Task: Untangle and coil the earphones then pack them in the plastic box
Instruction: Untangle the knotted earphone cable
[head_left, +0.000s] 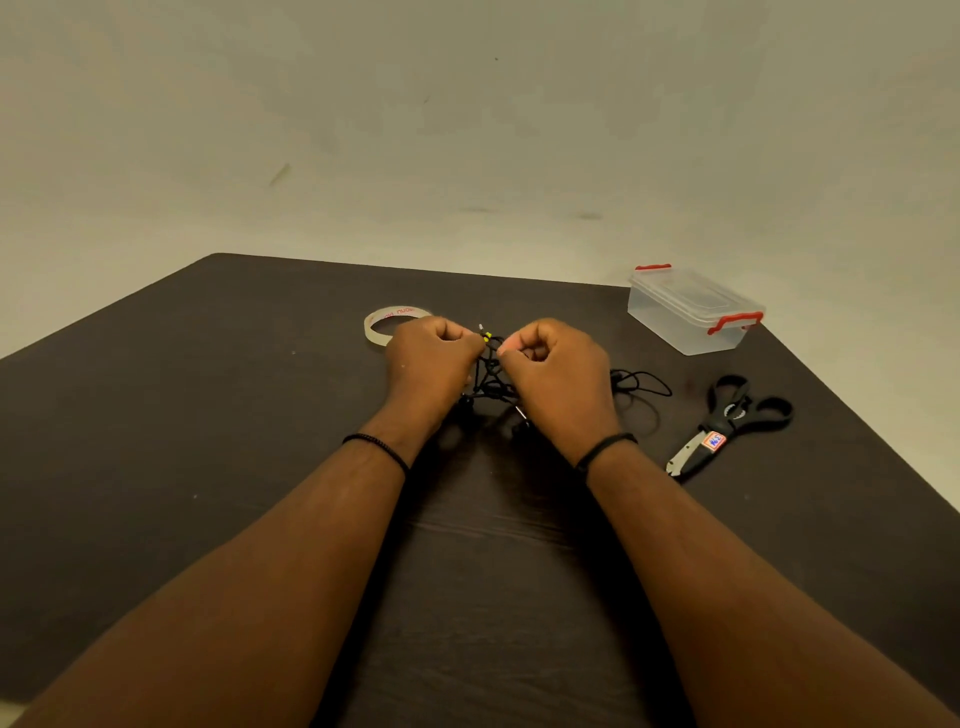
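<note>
On the dark table (208, 415), past the tape roll (375, 332) at far left, my left hand (428, 364) and right hand (558, 374) pinch the tangled earphones (491, 374) between curled fingers, with the scissors (727, 426) and the closed plastic box (691, 312) to the right.

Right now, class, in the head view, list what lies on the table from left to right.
Tape roll → left hand → tangled earphones → right hand → plastic box. The scissors overlap the box's span, so they are left out.
</note>
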